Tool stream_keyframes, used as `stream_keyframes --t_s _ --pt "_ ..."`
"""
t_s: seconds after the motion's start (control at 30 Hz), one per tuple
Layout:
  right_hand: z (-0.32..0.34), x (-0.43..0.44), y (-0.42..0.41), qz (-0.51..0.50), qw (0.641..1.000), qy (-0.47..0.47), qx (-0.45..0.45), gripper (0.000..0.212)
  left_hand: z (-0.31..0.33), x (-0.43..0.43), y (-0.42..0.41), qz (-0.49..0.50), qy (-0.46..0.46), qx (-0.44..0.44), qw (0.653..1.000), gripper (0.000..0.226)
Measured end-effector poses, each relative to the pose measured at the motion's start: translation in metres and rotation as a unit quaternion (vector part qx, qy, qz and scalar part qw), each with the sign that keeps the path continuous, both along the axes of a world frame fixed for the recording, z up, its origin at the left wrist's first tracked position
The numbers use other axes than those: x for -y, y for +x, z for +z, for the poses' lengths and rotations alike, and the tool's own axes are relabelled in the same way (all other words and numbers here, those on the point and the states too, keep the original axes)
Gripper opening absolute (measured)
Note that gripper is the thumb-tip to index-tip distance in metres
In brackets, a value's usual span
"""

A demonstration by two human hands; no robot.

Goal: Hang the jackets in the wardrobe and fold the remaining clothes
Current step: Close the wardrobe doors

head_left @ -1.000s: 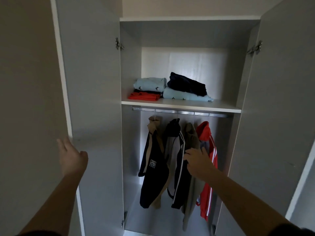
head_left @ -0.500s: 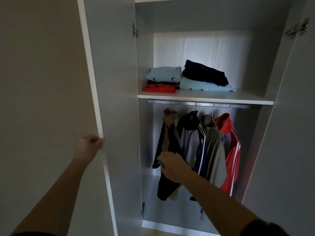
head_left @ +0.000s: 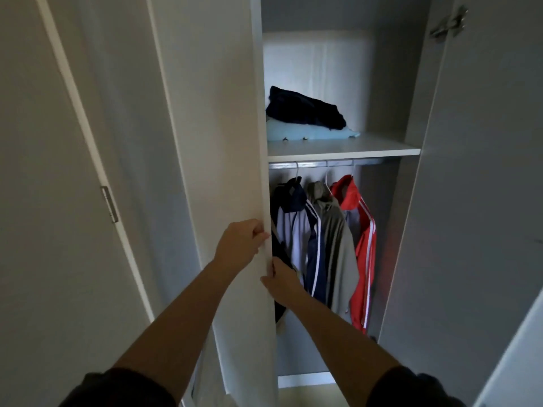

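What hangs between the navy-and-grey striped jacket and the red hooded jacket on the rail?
An olive-grey hooded jacket, close against both the navy-and-grey striped jacket and the red hooded jacket; head view.

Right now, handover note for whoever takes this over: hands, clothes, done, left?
Left hand grips the edge of the left door. Right hand sits at the same edge lower down; grip unclear.
Jackets hang on the rail; folded clothes lie on the shelf.
Done: hanging and folding, as far as visible.
Left: probably shut the left door, then the right door, which stands open.
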State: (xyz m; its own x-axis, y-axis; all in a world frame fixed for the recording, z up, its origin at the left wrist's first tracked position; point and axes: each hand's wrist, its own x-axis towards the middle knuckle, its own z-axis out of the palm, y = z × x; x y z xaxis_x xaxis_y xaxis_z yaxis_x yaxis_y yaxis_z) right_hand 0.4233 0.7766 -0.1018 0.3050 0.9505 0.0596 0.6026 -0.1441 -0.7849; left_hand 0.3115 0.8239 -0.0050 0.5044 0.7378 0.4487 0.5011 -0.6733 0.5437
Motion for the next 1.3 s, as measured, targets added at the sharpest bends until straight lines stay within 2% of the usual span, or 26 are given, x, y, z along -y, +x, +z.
stream_keyframes --t_s 0.03,0.13,0.23,0.33,0.43,0.63,0.8,0.87,0.93,1.0,1.07,1.17,1.3 --pt "0.001 0.001 0.011 -0.001 1.0 -0.008 -0.013 0.01 -0.001 -0.003 0.011 -0.011 0.008 -0.006 1.0 0.022" --pt "0.003 0.007 0.043 0.024 0.998 -0.026 -0.054 0.05 -0.006 -0.01 0.038 -0.015 0.035 -0.035 0.999 0.016" --pt "0.001 0.024 0.081 0.043 0.996 -0.059 -0.057 0.058 -0.016 -0.01 0.063 -0.007 0.031 -0.037 0.999 0.017" --pt "-0.009 0.057 0.133 -0.018 0.999 -0.035 0.017 0.047 -0.027 0.0 0.097 -0.042 0.02 -0.041 0.998 0.018" --pt "-0.013 0.11 0.192 -0.136 0.99 0.005 0.024 0.04 -0.037 0.023 0.146 -0.112 0.01 -0.044 0.993 0.017" --pt "0.005 0.219 0.305 -0.363 0.919 0.134 0.08 0.026 -0.046 0.1 0.288 -0.231 -0.015 -0.025 0.972 0.01" --pt "0.022 0.286 0.382 -0.427 0.871 0.223 0.093 0.014 -0.032 0.163 0.399 -0.287 -0.024 0.062 0.956 0.006" --pt "0.023 0.299 0.404 -0.437 0.865 0.229 0.092 0.011 -0.026 0.18 0.431 -0.296 -0.029 0.106 0.949 0.019" --pt "0.023 0.306 0.424 -0.426 0.878 0.212 0.049 0.014 -0.019 0.198 0.452 -0.301 -0.029 0.129 0.944 0.049" --pt "0.028 0.307 0.438 -0.355 0.914 0.183 -0.072 0.027 -0.012 0.214 0.469 -0.297 -0.023 0.148 0.943 0.075" --pt "0.034 0.304 0.444 -0.258 0.936 0.167 -0.172 0.035 -0.006 0.226 0.482 -0.269 -0.024 0.149 0.951 0.092" --pt "0.037 0.3 0.448 -0.162 0.951 0.178 -0.194 0.038 0.001 0.234 0.493 -0.221 -0.044 0.133 0.965 0.102" --pt "0.042 0.3 0.447 -0.099 0.955 0.178 -0.213 0.034 0.001 0.238 0.486 -0.18 -0.028 0.127 0.975 0.1"
